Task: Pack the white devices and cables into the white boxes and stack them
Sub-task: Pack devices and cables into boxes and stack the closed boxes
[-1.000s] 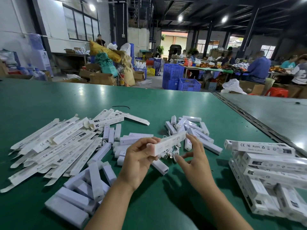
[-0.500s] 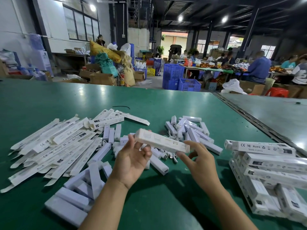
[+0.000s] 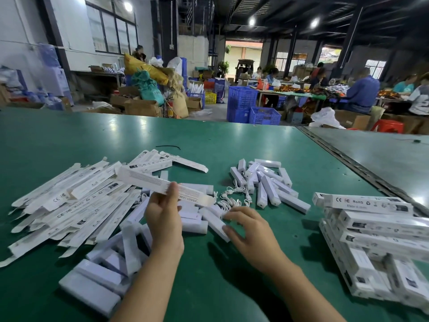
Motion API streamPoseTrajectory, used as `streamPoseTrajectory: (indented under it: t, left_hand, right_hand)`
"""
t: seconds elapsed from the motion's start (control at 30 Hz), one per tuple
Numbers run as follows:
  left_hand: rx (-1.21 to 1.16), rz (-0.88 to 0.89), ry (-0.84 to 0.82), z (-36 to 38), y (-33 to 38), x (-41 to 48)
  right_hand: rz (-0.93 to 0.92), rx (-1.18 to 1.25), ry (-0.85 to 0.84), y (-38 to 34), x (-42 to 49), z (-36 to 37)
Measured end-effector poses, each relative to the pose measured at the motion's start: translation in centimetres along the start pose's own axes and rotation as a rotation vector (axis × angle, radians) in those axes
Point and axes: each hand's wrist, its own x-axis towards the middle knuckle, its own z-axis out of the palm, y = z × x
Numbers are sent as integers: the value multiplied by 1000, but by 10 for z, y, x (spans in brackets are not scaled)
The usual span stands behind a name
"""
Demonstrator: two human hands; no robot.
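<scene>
My left hand (image 3: 163,218) holds a long white box (image 3: 148,182) above the table, its length slanting up to the left. My right hand (image 3: 251,231) is lowered over the white devices (image 3: 214,220) lying at the table's middle, fingers loosely curled with nothing in them. White cables (image 3: 234,196) lie tangled just beyond it. A second heap of white devices (image 3: 270,182) sits further back. Flat unfolded boxes (image 3: 69,205) spread at the left. Packed boxes (image 3: 376,231) are stacked at the right.
More white devices (image 3: 104,270) lie piled at the near left on the green table (image 3: 69,140). A black cable tie (image 3: 168,147) lies further back. A seam (image 3: 348,159) divides off the right table section. Blue crates and seated workers fill the background.
My left hand has swung the box from level between both hands up toward the left. My right hand let go of it and dropped toward the devices.
</scene>
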Motion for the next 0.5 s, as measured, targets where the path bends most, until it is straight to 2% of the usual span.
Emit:
streamPoseTrajectory:
  t: [0.07, 0.17, 0.27, 0.37, 0.5]
  left_hand:
    - [1, 6, 57, -1, -1, 1]
    - [10, 20, 143, -4, -2, 5]
    - [27, 35, 237, -5, -4, 9]
    - [31, 31, 303, -5, -5, 11]
    - [13, 11, 336, -5, -7, 13]
  right_hand:
    - [-18, -91, -99, -1, 1, 8]
    - [128, -77, -197, -1, 4, 14]
    - [196, 0, -92, 3, 5, 11]
    - [343, 132, 37, 5, 2, 5]
    - [544, 482, 166, 12, 2, 0]
